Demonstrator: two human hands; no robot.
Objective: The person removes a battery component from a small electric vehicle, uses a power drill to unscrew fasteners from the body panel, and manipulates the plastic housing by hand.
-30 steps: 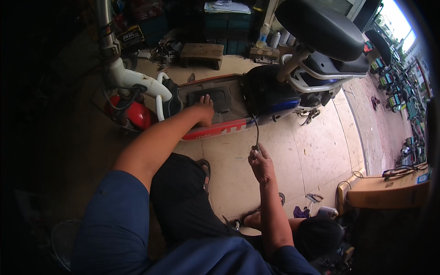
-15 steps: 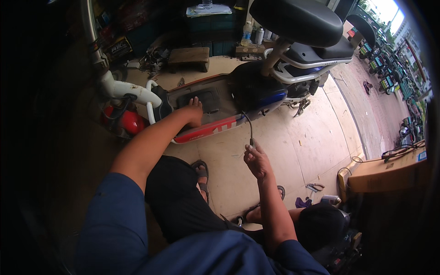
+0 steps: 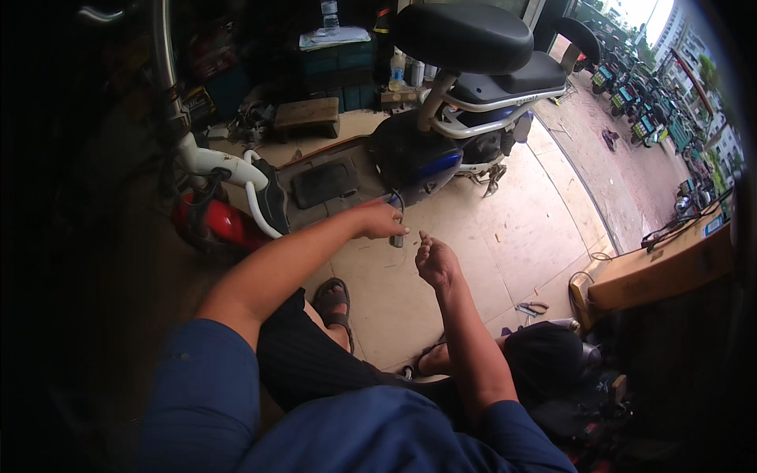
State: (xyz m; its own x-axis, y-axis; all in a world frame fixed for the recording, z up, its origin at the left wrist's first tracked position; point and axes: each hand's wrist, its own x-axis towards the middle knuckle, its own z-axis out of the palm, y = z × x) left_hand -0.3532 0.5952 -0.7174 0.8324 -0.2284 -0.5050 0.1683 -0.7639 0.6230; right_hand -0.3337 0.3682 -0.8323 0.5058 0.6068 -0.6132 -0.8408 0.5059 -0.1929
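The left hand [image 3: 383, 221] is positioned at the near side of the scooter [image 3: 414, 150], its fingers pinching a dark cable [image 3: 400, 202]. The cable runs from the scooter's near side, just above the left hand, down to those fingers; its thicker cable end [image 3: 397, 240] hangs directly below them, clear of the floor [image 3: 473, 225].

The right hand [image 3: 436, 260] is located just to the right of the left hand and slightly nearer the body, apart from the cable end. Its fingers are curled inward, with one fingertip pointing up toward the left hand (whether anything is enclosed in the fingers cannot be told).

Beyond the left hand and slightly to its left, a dark rectangular panel [image 3: 325, 183] lies on the scooter's footboard. Farther left of the same hand is the red front fender [image 3: 225, 223]; beyond the hand and to its right, the black seat [image 3: 465, 39] is raised on a post. A low wooden stool [image 3: 306, 117] stands on the far side of the scooter from the left hand.

To the right of the right hand and nearer the body, pliers [image 3: 533, 308] rest on the floor. A cardboard box [image 3: 658, 272] stands farther right of that hand.
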